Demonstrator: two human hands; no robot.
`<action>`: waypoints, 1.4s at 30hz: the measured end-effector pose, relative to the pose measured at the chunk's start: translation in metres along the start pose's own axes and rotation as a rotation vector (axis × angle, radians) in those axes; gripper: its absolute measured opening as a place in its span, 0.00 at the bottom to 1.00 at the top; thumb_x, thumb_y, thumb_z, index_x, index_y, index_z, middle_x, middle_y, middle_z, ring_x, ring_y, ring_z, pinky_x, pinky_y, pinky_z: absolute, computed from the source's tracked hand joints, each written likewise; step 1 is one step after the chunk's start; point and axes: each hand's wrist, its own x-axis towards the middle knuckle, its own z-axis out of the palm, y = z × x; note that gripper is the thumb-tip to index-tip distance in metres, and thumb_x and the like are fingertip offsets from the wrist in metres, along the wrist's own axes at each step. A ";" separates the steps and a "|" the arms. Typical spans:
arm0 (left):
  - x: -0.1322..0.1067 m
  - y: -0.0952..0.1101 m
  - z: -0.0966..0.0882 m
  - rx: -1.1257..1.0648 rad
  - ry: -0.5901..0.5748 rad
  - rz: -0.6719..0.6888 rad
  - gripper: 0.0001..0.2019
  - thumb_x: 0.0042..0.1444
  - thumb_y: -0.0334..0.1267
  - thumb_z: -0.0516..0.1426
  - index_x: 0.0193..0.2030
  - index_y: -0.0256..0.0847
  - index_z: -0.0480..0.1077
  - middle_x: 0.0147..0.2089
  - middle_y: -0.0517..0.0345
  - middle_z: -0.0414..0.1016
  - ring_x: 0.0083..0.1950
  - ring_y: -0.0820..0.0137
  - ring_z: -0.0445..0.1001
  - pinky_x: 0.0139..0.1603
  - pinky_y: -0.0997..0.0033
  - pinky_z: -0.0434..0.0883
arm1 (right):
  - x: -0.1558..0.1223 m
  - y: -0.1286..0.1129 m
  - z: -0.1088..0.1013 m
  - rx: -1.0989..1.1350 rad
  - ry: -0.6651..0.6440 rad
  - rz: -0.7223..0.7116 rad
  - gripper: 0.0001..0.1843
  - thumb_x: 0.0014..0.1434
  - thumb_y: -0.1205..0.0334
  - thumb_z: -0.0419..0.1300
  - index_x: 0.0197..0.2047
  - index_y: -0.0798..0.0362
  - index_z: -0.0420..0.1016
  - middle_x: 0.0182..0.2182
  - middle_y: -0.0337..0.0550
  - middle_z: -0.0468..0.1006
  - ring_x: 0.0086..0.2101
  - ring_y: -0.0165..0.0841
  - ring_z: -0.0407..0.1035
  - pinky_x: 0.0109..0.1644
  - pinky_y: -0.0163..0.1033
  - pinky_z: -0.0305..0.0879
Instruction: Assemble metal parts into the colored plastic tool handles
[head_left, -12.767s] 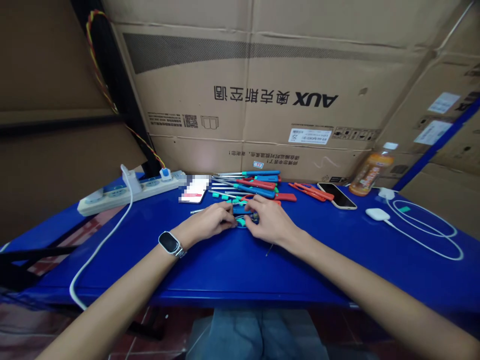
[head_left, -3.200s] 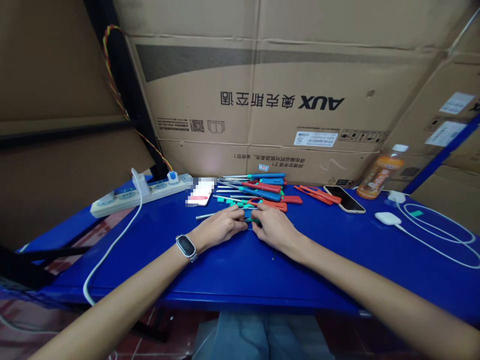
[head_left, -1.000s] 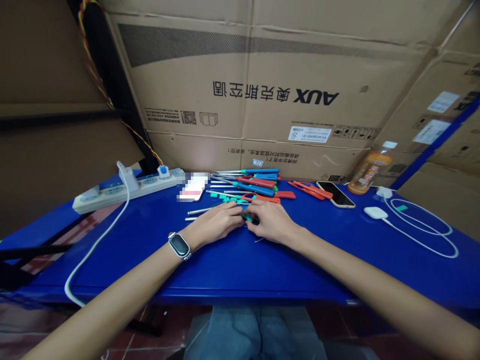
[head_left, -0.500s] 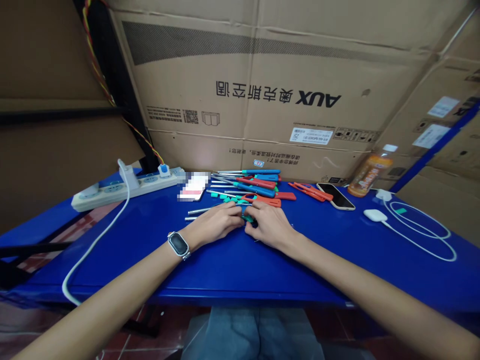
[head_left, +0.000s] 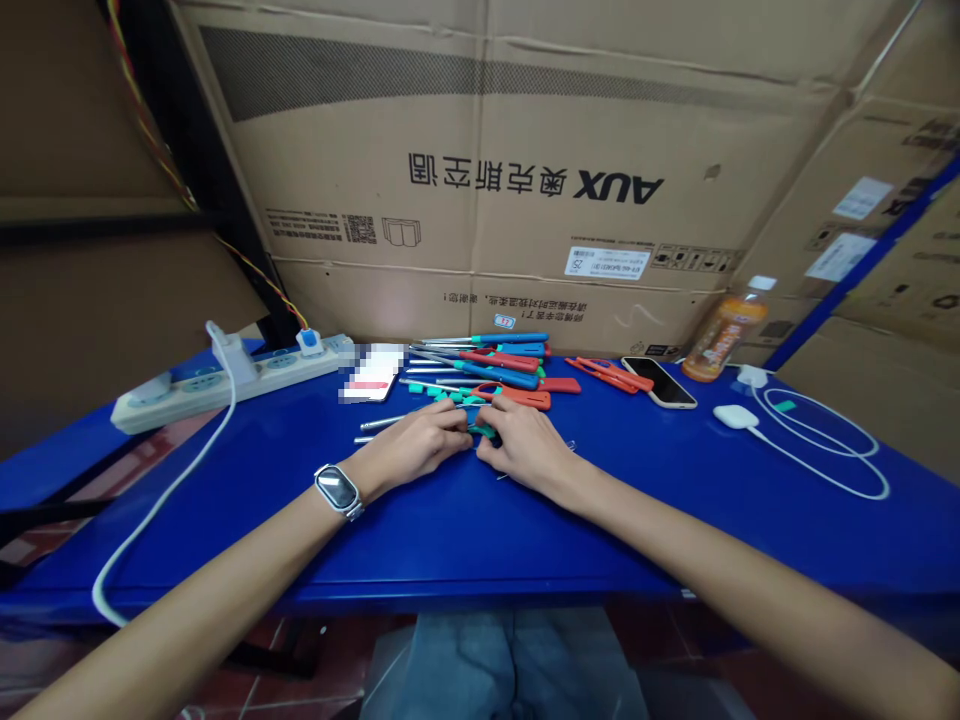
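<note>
My left hand [head_left: 421, 444] and my right hand [head_left: 525, 447] rest side by side on the blue table [head_left: 465, 520], fingers curled inward round a small green and blue part [head_left: 486, 431] pinched between them. A smartwatch [head_left: 337, 489] sits on my left wrist. Two bare metal shafts [head_left: 379, 428] lie just left of my left hand. Behind the hands lies a heap of screwdrivers [head_left: 495, 365] with blue, red and green handles, plus small green caps [head_left: 439, 392].
A white power strip [head_left: 225, 375] with a white cable [head_left: 161, 495] lies at the back left. A phone [head_left: 658, 380], red tools [head_left: 600, 372], an orange drink bottle [head_left: 721, 337] and a white charger with coiled cable [head_left: 814, 440] sit right. Cardboard boxes [head_left: 525, 190] wall the back.
Both hands stay together on the small part with only slight finger shifts. The view has drifted a little, so everything sits slightly further left and lower.
</note>
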 end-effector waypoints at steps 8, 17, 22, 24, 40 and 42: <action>0.000 0.000 -0.001 -0.006 -0.011 -0.010 0.15 0.70 0.34 0.48 0.44 0.37 0.76 0.39 0.50 0.72 0.42 0.64 0.65 0.42 0.67 0.66 | 0.000 0.004 0.003 0.063 0.021 -0.009 0.10 0.57 0.65 0.57 0.42 0.53 0.75 0.42 0.45 0.75 0.36 0.34 0.70 0.39 0.37 0.58; 0.000 0.001 -0.002 -0.034 0.004 -0.013 0.16 0.70 0.36 0.47 0.44 0.37 0.77 0.39 0.50 0.73 0.41 0.64 0.65 0.41 0.67 0.67 | 0.002 0.005 0.001 -0.029 -0.020 -0.039 0.07 0.59 0.65 0.57 0.38 0.54 0.76 0.38 0.45 0.74 0.33 0.34 0.69 0.36 0.37 0.57; -0.001 0.001 -0.004 -0.030 0.007 -0.022 0.16 0.70 0.36 0.48 0.43 0.39 0.77 0.38 0.51 0.72 0.41 0.65 0.66 0.41 0.67 0.67 | -0.003 0.010 -0.006 -0.044 -0.082 -0.085 0.12 0.64 0.60 0.56 0.44 0.52 0.79 0.39 0.46 0.73 0.34 0.33 0.70 0.37 0.37 0.59; -0.002 0.001 -0.004 -0.035 0.001 -0.040 0.14 0.69 0.36 0.49 0.42 0.40 0.77 0.37 0.52 0.72 0.41 0.66 0.67 0.44 0.66 0.67 | -0.007 0.012 -0.007 -0.009 -0.087 -0.109 0.14 0.66 0.59 0.54 0.47 0.51 0.79 0.40 0.45 0.73 0.36 0.33 0.70 0.39 0.37 0.61; 0.007 0.009 0.004 -0.015 0.043 -0.174 0.15 0.69 0.41 0.50 0.51 0.42 0.75 0.43 0.51 0.70 0.44 0.64 0.68 0.46 0.62 0.70 | -0.009 0.061 -0.027 0.248 -0.147 -0.124 0.12 0.59 0.68 0.61 0.46 0.54 0.79 0.41 0.46 0.78 0.41 0.35 0.71 0.46 0.40 0.65; 0.005 0.007 0.005 -0.035 0.046 -0.173 0.14 0.69 0.38 0.49 0.52 0.42 0.75 0.43 0.51 0.70 0.43 0.65 0.68 0.44 0.64 0.70 | -0.008 0.060 -0.028 0.255 -0.167 -0.108 0.11 0.58 0.68 0.62 0.45 0.55 0.79 0.40 0.45 0.79 0.39 0.34 0.71 0.44 0.39 0.65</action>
